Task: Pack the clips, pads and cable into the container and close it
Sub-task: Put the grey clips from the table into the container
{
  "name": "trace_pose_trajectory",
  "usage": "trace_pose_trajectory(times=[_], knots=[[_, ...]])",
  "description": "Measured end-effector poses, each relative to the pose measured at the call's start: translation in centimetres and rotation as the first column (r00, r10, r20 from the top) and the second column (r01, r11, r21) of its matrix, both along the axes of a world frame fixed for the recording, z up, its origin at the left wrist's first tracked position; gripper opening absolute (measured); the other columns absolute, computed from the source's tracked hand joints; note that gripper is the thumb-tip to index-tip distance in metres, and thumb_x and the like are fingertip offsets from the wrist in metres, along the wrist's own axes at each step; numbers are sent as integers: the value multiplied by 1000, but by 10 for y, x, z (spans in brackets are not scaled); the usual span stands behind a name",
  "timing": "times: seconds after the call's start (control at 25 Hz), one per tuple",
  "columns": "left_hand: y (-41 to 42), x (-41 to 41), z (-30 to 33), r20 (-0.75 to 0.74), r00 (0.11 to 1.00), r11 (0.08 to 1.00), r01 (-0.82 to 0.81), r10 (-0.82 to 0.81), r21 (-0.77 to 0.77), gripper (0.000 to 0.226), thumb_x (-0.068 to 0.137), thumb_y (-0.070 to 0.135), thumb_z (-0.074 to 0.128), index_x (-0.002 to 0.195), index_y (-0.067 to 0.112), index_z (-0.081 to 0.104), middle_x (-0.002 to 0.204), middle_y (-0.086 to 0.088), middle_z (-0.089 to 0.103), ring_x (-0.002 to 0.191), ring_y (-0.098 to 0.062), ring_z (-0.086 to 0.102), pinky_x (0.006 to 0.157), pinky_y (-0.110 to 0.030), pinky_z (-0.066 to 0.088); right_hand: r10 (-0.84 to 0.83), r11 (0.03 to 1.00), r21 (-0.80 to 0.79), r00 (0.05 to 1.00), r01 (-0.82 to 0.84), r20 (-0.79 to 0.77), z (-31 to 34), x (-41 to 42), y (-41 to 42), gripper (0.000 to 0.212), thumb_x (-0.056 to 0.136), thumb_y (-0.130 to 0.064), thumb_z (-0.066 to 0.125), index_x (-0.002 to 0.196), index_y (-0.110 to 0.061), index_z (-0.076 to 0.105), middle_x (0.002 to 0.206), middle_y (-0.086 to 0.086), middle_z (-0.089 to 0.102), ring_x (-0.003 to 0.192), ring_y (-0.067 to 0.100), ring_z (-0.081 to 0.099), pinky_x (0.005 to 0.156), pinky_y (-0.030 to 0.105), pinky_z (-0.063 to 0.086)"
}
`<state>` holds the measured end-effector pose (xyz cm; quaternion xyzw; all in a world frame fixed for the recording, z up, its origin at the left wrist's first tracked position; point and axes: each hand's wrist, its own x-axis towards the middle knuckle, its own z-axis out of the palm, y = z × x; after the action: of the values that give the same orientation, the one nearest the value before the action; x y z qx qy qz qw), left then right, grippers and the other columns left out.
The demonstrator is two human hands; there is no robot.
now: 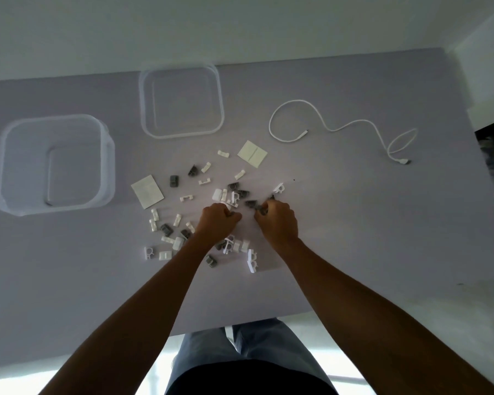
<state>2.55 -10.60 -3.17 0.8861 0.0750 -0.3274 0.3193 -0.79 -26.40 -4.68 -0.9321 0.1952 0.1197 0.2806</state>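
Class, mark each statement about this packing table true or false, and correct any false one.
1. The container holds no clips yet. True.
2. The lid is pressed onto the container. False: it lies apart on the table.
3. The white cable lies to the right of the lid. True.
4. Both pads are stacked together. False: the second pad lies separately.
5. Both hands, left hand and right hand, are among the clips. True.

White and grey clips [232, 195], white cable [342, 128], pale lilac table [354, 223].
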Motion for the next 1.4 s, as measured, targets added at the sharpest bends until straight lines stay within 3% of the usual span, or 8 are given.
trace_pose_trajectory(times=[0.12, 0.2, 0.4, 0.68, 0.96, 1.08, 1.24, 1.4], knots=[[9, 5, 14, -477, 838, 697, -509, 267, -505, 10, 79, 17, 51, 71, 11, 48, 66, -6, 45, 52, -15, 39, 44, -23, 31, -264, 860, 444, 964, 250, -30, 7, 0, -6, 20, 85, -21, 66, 75, -4, 63, 61, 1, 56, 52, 14, 48, 46, 22, 38], [15, 9, 23, -616, 765, 461, -622, 187, -632, 11, 66, 21, 48, 69, 12, 42, 66, -7, 42, 53, -17, 36, 44, -22, 28, -426, 448, 780, 872, 437, -243, 22, -4, -14, 17, 90, -16, 54, 77, -6, 59, 64, 4, 47, 52, 15, 40, 43, 25, 30], [14, 22, 33, -639, 758, 332, -640, 127, -693, 25, 80, 31, 34, 64, 14, 42, 64, -8, 41, 55, -19, 35, 44, -25, 28, -326, -46, 918, 863, 393, -386, 42, -10, -39, 20, 85, -13, 33, 81, -11, 52, 72, 8, 51, 54, 19, 42, 49, 24, 23], [7, 37, 37, -657, 741, 375, -654, 141, -657, 22, 85, 21, 39, 65, 12, 42, 63, -6, 43, 49, -15, 38, 39, -21, 24, -384, 141, 880, 844, 453, -373, 43, 11, -40, 32, 92, -29, 65, 66, -17, 49, 57, 0, 47, 42, 14, 37, 39, 22, 20], [6, 55, 10, -341, 877, 754, -470, 340, -458, 21, 94, 8, 47, 89, 11, 67, 58, 1, 50, 49, -14, 37, 43, -19, 27, -257, 939, 268, 959, 217, 123, 10, 18, -37, 21, 84, -30, 74, 78, -15, 60, 64, -5, 59, 54, 11, 53, 56, 24, 43], [4, 67, -10, 124, 985, 992, -113, 118, -50, 19, 91, 35, 59, 91, 17, 65, 86, -3, 67, 76, -20, 60, 70, -28, 48, -123, 984, 134, 991, 116, 48, 3, 21, -33, 27, 85, -35, 72, 99, -12, 66, 87, 3, 70, 75, 18, 63, 70, 25, 49], [-4, 78, -21, 133, 987, 989, 74, -91, 129, 33, 83, 53, 64, 98, 24, 64, 90, -3, 65, 84, -24, 63, 80, -39, 54, -90, 994, 66, 996, 89, 6, -4, 24, -27, 25, 86, -32, 67, 100, -11, 67, 91, 8, 73, 84, 25, 68, 74, 30, 53], [-9, 85, -19, 184, 966, 978, 155, -180, 143, 20, 88, 37, 64, 91, 18, 68, 86, -6, 67, 79, -24, 63, 74, -35, 53, -393, 701, 615, 915, 360, -89, 9, 26, -26, 16, 90, -20, 65, 79, -8, 63, 53, 0, 54, 45, 16, 46, 43, 23, 37]])
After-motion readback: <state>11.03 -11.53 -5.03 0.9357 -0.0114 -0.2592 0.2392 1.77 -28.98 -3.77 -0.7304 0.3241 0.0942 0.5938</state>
